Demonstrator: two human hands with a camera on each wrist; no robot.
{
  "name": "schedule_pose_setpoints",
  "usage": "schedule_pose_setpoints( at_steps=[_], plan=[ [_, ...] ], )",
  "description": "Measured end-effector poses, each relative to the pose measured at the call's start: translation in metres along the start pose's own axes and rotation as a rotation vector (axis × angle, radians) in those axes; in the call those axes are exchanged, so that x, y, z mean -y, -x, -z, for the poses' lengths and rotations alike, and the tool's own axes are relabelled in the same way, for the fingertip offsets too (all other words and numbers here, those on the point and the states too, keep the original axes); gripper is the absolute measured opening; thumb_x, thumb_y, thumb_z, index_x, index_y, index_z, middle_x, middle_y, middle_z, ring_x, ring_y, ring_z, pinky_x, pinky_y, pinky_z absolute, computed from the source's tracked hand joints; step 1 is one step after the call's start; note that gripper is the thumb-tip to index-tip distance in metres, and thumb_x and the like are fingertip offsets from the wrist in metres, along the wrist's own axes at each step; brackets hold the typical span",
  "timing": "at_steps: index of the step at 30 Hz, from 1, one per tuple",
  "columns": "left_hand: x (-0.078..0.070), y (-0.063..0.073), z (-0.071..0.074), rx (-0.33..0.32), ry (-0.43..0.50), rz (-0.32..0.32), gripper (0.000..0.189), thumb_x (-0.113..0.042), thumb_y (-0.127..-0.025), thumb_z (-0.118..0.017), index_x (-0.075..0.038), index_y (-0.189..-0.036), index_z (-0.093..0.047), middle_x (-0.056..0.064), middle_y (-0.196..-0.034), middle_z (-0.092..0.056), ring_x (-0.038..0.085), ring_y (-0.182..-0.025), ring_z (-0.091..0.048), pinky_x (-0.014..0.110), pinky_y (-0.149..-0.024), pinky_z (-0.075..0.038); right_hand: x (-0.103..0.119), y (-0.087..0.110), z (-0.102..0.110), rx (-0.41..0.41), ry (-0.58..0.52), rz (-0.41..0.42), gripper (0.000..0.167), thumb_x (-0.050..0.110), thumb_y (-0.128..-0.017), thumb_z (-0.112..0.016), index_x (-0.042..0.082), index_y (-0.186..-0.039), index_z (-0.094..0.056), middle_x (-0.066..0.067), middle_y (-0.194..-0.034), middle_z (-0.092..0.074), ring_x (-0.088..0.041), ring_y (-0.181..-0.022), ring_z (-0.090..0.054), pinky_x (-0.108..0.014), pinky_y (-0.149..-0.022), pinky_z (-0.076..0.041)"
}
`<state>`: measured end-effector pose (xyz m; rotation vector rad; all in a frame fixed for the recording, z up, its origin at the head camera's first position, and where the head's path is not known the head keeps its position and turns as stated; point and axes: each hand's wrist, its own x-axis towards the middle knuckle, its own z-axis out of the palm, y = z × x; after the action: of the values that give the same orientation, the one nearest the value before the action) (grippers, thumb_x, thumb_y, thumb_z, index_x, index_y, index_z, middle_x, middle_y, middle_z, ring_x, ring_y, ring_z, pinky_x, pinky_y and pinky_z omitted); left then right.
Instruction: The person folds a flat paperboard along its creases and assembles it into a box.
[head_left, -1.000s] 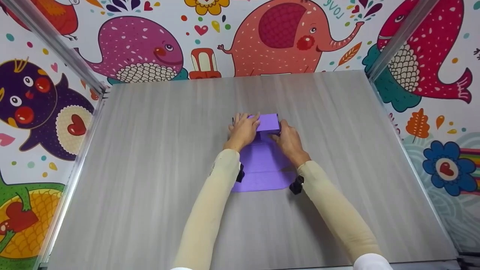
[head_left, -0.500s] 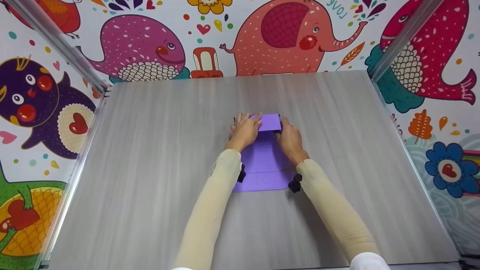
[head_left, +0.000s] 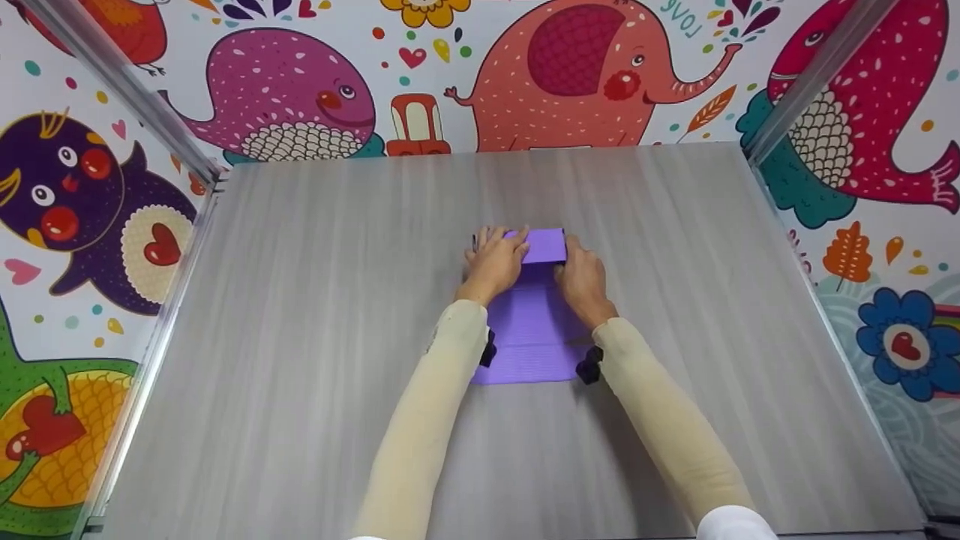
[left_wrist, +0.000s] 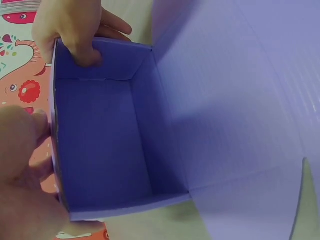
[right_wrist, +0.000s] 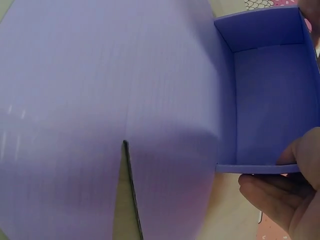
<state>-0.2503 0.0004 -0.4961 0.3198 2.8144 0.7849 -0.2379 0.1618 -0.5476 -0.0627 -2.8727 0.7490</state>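
Note:
A purple cardboard box (head_left: pixel 546 246) stands on its side near the middle of the table, its hollow facing the person. From its lower edge a long creased lid flap (head_left: pixel 531 319) spreads flat toward the front. My left hand (head_left: pixel 495 260) lies over the upper left corner, thumb on the top wall and fingers bent down around the left side. At the right wall my right hand (head_left: pixel 583 279) pinches the cardboard; the right wrist view shows its thumb inside the box (right_wrist: pixel 275 100) and the other fingers outside. In the left wrist view the interior (left_wrist: pixel 100 140) holds nothing.
The grey wood-grain table (head_left: pixel 315 337) extends around the box on all sides. Behind it and at both sides rise walls printed with cartoon animals (head_left: pixel 570 75), with metal posts (head_left: pixel 817 82) at the back corners. A slit (right_wrist: pixel 131 185) cuts into the flap.
Both hands keep their places on the box. The right hand has edged slightly closer in, and its thumb, visible in front earlier, is now mostly hidden in the head view. The head view has shifted a little.

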Motion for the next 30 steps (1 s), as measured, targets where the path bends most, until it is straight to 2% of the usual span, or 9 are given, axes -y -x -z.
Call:
schedule_pose_setpoints(
  at_steps=[6,10,14,22,30],
  plan=[
    [0.000,0.000,0.000,0.009,0.008,0.000,0.046,-0.037,-0.107,-0.040,-0.028,-0.152,-0.043,0.007,-0.156,-0.044,0.032,-0.151,-0.025,0.067,-0.114,-0.029,0.001,0.003,-0.002,-0.022,0.027,0.001,0.029,-0.002,-0.088,-0.064,-0.005,-0.114,-0.054,-0.035,-0.098,-0.070,-0.050,-0.089,-0.071,-0.058,-0.072,-0.057],
    [0.001,0.001,0.001,-0.001,-0.002,-0.010,0.048,-0.039,-0.105,-0.045,-0.028,-0.152,-0.043,0.008,-0.155,-0.045,0.030,-0.149,-0.028,0.067,-0.113,-0.030,0.000,0.005,-0.004,-0.051,0.010,0.023,0.028,-0.001,-0.089,-0.064,-0.004,-0.114,-0.053,-0.035,-0.096,-0.070,-0.050,-0.088,-0.070,-0.059,-0.070,-0.056],
    [0.002,0.001,0.002,0.013,-0.003,-0.021,0.053,-0.043,-0.103,-0.049,-0.028,-0.154,-0.041,0.009,-0.156,-0.043,0.033,-0.152,-0.024,0.069,-0.114,-0.027,-0.002,0.006,-0.008,-0.070,-0.008,0.035,0.027,0.000,-0.090,-0.063,-0.003,-0.115,-0.052,-0.034,-0.094,-0.071,-0.051,-0.086,-0.070,-0.060,-0.069,-0.055],
    [0.001,0.001,0.003,0.035,0.020,-0.013,0.062,-0.047,-0.099,-0.057,-0.027,-0.154,-0.039,0.008,-0.158,-0.041,0.032,-0.151,-0.024,0.068,-0.114,-0.028,-0.004,0.006,-0.012,-0.134,-0.015,0.082,0.027,-0.005,-0.084,-0.061,-0.004,-0.110,-0.054,-0.032,-0.088,-0.071,-0.050,-0.080,-0.070,-0.058,-0.065,-0.055],
    [0.003,0.004,0.002,0.054,0.022,-0.013,0.071,-0.049,-0.095,-0.062,-0.027,-0.156,-0.034,0.011,-0.161,-0.036,0.039,-0.155,-0.015,0.072,-0.116,-0.023,-0.001,0.008,-0.014,-0.155,-0.013,0.050,0.028,-0.004,-0.083,-0.059,-0.003,-0.111,-0.056,-0.032,-0.087,-0.071,-0.050,-0.079,-0.070,-0.058,-0.066,-0.054]
  ],
)
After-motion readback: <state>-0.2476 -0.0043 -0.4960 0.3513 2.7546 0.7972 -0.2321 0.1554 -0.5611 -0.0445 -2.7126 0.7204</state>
